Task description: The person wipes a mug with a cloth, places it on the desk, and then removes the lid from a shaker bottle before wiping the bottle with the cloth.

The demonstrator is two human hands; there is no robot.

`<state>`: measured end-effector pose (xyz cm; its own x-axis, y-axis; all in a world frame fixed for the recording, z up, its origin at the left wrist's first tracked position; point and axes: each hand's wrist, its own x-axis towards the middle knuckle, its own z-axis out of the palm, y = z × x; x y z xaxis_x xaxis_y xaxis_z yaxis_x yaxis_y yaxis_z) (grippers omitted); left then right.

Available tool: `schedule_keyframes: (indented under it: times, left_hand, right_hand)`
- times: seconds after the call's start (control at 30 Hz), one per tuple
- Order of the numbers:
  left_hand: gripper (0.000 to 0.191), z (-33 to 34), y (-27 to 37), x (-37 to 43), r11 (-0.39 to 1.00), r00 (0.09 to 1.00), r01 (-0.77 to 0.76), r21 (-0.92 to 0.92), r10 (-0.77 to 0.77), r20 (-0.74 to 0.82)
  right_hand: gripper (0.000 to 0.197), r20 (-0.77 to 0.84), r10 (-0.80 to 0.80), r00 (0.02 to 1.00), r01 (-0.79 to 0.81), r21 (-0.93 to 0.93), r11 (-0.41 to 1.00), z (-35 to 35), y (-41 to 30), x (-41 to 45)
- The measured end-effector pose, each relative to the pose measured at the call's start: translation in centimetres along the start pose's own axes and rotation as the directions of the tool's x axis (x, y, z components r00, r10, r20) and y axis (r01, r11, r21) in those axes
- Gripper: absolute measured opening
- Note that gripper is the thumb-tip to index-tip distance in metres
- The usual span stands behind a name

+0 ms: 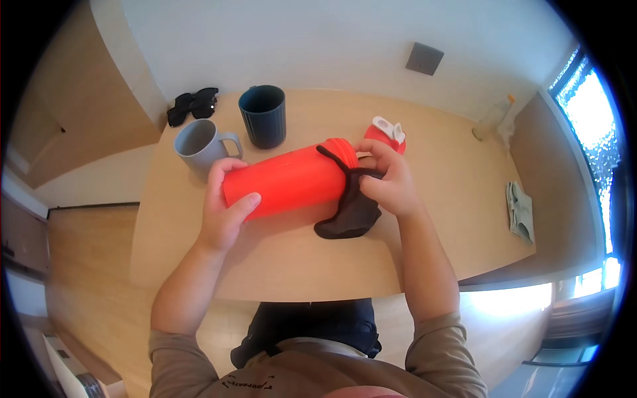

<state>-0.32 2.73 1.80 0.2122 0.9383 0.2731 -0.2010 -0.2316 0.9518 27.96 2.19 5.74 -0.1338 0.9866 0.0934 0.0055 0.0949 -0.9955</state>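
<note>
A red plastic bottle point(288, 178), seemingly a shaker, lies tilted in the air above the table, its threaded mouth towards the right. My left hand point(226, 204) grips it around the base, thumb on the near side. At the mouth, my right hand point(388, 176) pinches a dark brown or black cloth point(351, 214). Part of that cloth laps over the bottle's neck and the rest hangs below; whether any is inside the mouth is hidden by my fingers. Just beyond my right hand sits a red lid point(380, 137) with white flip parts.
A grey mug point(196, 144) stands just beyond my left hand, with a dark blue ribbed mug point(263, 117) behind it. Black sunglasses point(194, 105) lie at the back left. Rightward are a clear bottle with an orange tip point(492, 119) and a folded cloth point(520, 211) near the table's edge point(477, 272).
</note>
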Motion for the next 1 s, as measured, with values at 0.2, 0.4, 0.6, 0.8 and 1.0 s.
schedule_keyframes:
  times: [0.2,0.4,0.6,0.8,1.0]
  left_hand:
    - [0.045,0.4,-0.2,0.1,0.999,0.990,-0.030,-0.032,0.025,-0.141]
    - [0.046,0.7,0.8,0.4,0.875,0.892,0.413,-0.252,-0.445,-0.085]
    - [0.047,0.3,-0.4,0.1,0.992,0.996,0.083,0.092,-0.080,-0.036]
    - [0.054,0.7,-0.1,-0.1,0.976,0.999,0.005,0.217,-0.016,0.046]
    - [0.049,1.5,1.6,0.5,0.929,0.933,0.356,0.101,-0.347,-0.097]
  right_hand:
    - [0.059,-0.023,-0.090,0.996,0.090,-0.023,0.996,-0.3,0.8,0.2]
    - [0.060,-0.030,-0.213,0.977,0.206,-0.138,0.969,0.0,0.8,-0.1]
    - [0.047,-0.027,-0.150,0.988,0.147,-0.093,0.985,-0.6,1.9,0.5]
    - [0.031,-0.003,-0.066,0.998,0.065,-0.108,0.992,-1.2,2.0,1.0]
    - [0.032,-0.024,-0.115,0.993,0.111,-0.121,0.986,-1.1,2.2,0.7]
